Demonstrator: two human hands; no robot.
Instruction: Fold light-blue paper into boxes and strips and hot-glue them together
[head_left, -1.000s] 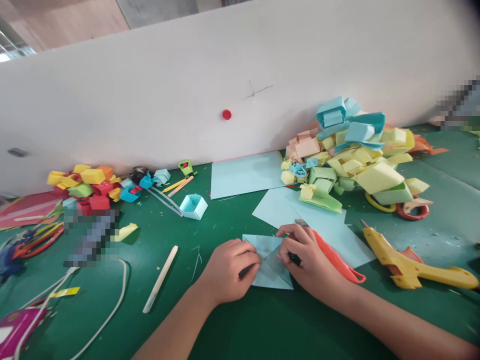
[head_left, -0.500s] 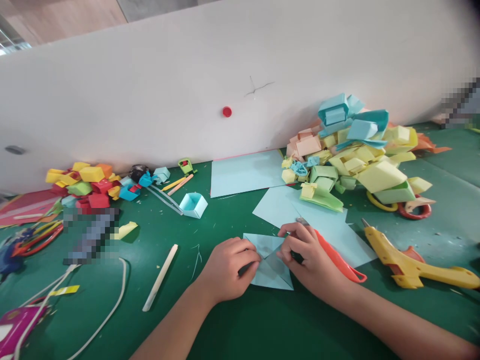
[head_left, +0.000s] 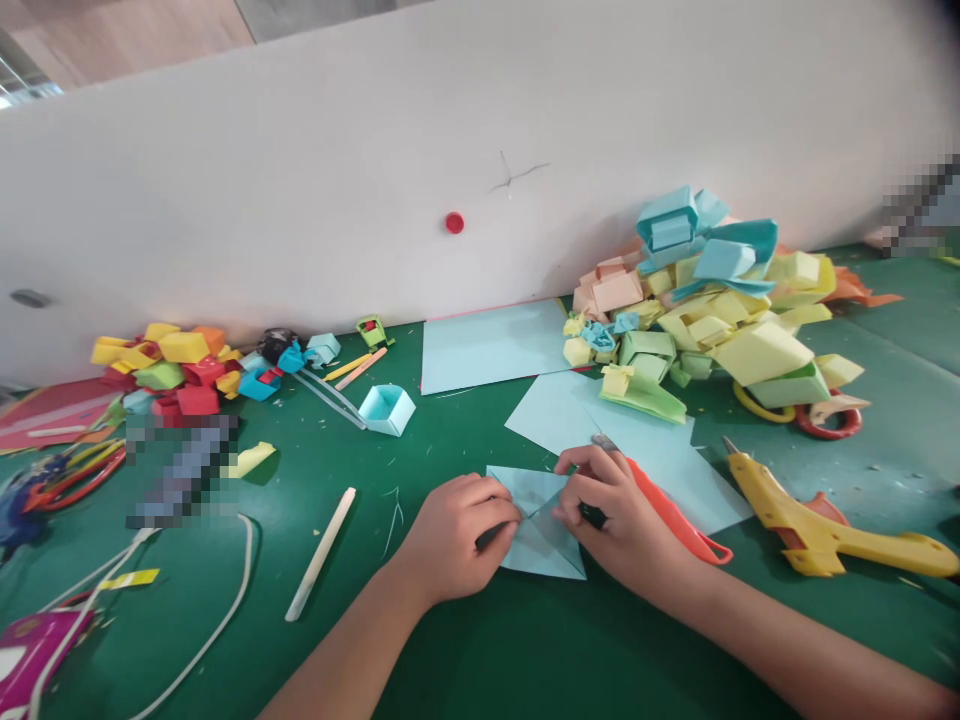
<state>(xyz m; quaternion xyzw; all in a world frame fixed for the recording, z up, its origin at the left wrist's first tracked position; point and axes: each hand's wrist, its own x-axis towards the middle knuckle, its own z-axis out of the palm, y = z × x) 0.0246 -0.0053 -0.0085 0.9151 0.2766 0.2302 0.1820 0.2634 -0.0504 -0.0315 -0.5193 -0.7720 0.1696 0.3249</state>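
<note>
While the light-blue paper lies creased on the green mat before you, your left hand and right hand press it flat with curled fingers, close together.

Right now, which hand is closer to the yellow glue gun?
The right hand. It lies just left of the yellow glue gun, pressing the light blue paper. The left hand is farther away, beyond the paper.
</note>
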